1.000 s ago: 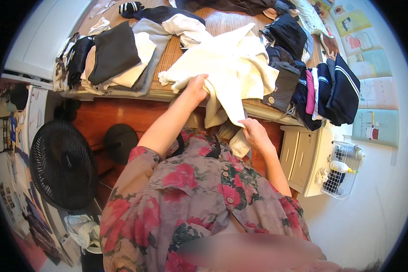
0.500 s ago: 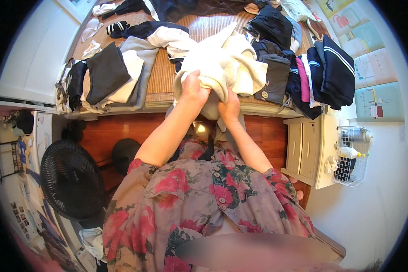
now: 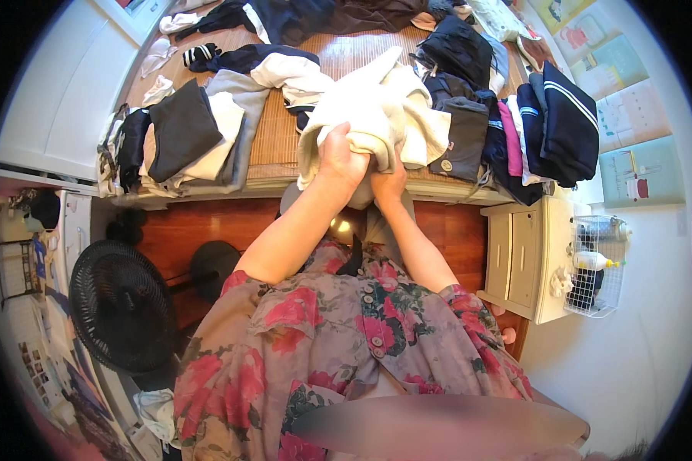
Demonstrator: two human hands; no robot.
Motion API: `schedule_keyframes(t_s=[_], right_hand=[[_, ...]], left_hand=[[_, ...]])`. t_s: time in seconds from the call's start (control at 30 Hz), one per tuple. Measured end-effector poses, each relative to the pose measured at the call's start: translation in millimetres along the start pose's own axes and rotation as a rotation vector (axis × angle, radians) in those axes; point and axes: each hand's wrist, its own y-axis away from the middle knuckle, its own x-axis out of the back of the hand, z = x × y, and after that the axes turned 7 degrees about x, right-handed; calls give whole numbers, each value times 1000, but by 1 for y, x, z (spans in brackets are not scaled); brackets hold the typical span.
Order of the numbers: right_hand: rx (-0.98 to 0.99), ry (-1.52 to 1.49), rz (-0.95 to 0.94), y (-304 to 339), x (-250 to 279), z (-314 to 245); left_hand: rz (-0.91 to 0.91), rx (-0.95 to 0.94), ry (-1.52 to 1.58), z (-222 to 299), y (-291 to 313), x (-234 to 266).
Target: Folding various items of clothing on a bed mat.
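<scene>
A thick cream garment (image 3: 361, 104) is bunched up in front of me at the near edge of the mat-covered bed (image 3: 269, 138). Its exact kind does not show. My left hand (image 3: 341, 160) is closed round a rolled edge of it, thumb on top. Close by on the right, my right hand (image 3: 390, 183) grips the lower folds, its fingers partly hidden by the cloth. Beyond the garment lies a white and navy piece of clothing (image 3: 292, 73). A dark grey folded garment (image 3: 461, 127) is just right of the cream cloth.
Folded dark and pale clothes (image 3: 181, 127) line the bed's left side; a navy stack (image 3: 569, 115) stands at the right. On the floor are a black fan (image 3: 123, 307) and wooden boards. A cream cabinet (image 3: 523, 250) and a wire basket (image 3: 596, 265) stand to the right.
My hands have come closer together on the cream garment. The right hand has shifted slightly left, and the cloth's upper folds have settled a little lower.
</scene>
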Motion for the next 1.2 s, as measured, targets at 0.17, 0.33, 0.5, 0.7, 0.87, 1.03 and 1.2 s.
schedule_keyframes(t_s=[0.17, 0.33, 0.5, 0.7, 0.87, 1.03, 1.2], right_hand=[[-3, 208, 21, -7, 16, 29], [129, 334, 29, 10, -5, -7], [75, 18, 92, -28, 12, 46], [36, 196, -39, 1, 0, 40], [13, 25, -1, -11, 11, 53], [255, -24, 363, -62, 90, 26], [669, 299, 389, -65, 185, -61]], left_hand=[[7, -37, 10, 15, -3, 5], [20, 26, 66, -4, 5, -4], [-43, -31, 48, 8, 2, 1], [9, -15, 80, 14, 7, -5], [-22, -26, 87, 20, -1, 4], [36, -118, 87, 39, -39, 55], [144, -119, 79, 43, -39, 85]])
